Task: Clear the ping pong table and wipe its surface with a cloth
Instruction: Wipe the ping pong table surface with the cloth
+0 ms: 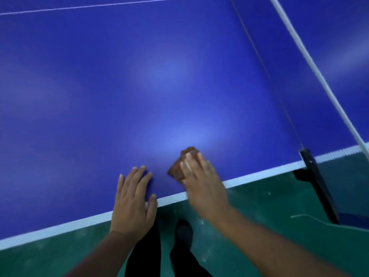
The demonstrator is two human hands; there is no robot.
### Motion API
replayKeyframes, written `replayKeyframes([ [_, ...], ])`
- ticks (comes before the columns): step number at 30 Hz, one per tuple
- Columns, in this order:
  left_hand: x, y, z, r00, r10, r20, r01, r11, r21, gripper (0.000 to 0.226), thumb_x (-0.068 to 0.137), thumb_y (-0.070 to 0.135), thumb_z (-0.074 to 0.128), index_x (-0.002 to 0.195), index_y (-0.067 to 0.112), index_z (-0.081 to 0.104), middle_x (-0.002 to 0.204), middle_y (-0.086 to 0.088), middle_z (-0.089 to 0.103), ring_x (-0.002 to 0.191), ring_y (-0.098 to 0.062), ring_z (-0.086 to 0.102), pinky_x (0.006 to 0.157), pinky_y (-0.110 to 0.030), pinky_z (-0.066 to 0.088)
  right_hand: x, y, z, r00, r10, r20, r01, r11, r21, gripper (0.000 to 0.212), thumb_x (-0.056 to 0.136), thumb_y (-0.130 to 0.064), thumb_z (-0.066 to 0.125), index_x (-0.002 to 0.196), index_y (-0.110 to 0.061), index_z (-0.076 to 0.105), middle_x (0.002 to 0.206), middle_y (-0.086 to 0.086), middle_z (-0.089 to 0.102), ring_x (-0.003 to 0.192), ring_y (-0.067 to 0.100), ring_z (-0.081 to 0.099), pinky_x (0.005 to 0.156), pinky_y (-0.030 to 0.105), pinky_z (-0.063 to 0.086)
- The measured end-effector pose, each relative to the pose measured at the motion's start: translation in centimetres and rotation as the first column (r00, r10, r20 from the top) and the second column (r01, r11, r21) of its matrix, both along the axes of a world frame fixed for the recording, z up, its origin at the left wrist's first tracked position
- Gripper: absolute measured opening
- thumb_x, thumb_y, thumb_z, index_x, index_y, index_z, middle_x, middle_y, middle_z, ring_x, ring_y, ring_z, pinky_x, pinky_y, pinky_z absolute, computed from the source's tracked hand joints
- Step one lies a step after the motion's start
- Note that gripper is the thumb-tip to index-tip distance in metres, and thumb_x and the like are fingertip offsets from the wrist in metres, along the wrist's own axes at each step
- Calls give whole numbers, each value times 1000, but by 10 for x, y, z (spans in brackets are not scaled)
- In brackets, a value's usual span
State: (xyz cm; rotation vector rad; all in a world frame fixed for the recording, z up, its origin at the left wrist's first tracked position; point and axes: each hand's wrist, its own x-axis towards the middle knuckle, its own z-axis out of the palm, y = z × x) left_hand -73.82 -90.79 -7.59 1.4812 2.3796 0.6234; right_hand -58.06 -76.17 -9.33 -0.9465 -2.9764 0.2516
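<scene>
Where right hand [201, 182] presses, cloth [180, 166] lengthwise net-ward.

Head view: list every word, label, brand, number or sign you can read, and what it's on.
None readable. The blue table carries only white lines, no print. The cloth under the right hand, the net post and the green floor show no lettering; the picture is blurred.

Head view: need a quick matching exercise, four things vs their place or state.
Things:
1. left hand
2. right hand
3. brown cloth
4. net post

States:
A. black, clamped at the table's edge
B. flat on the blue table, holding nothing
C. pressing the cloth down
D. lying under fingers near the white edge line

Pairs: 1-B, 2-C, 3-D, 4-A
</scene>
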Motion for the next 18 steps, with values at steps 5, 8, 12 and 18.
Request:
replayKeyframes([
  [5,-48,-53,-2,932,344,-110,-349,937,-31,56,88,34,40,130,1,56,145,-18,48,139,-36,37,122,-50,9,-30,119,3,981,-183,66,181,983,42,59,96,-30,29,145,-1,46,156,20,35,141,48,31,112,56,35],
  [8,-73,-72,-9,885,420,-199,-441,895,-71,64,87,40,40,134,-2,52,146,-22,44,139,-41,36,121,-55,6,-83,198,3,950,-309,46,306,950,56,66,95,-36,20,147,-2,41,159,19,28,145,47,23,119,52,24],
  [12,-83,-79,-22,889,364,-277,-406,907,-113,71,86,45,39,140,-2,47,148,-24,40,140,-42,32,120,-61,5,-153,206,-3,991,-129,-35,131,990,58,57,99,-32,29,148,-5,41,160,16,29,146,44,23,120,51,22],
  [18,-87,-84,-24,905,326,-273,-378,912,-161,66,88,46,36,136,3,54,146,-18,44,141,-39,34,119,-62,9,-139,27,10,680,715,-163,-722,691,24,38,93,-19,58,130,-15,60,142,12,56,137,36,44,111,50,39],
])
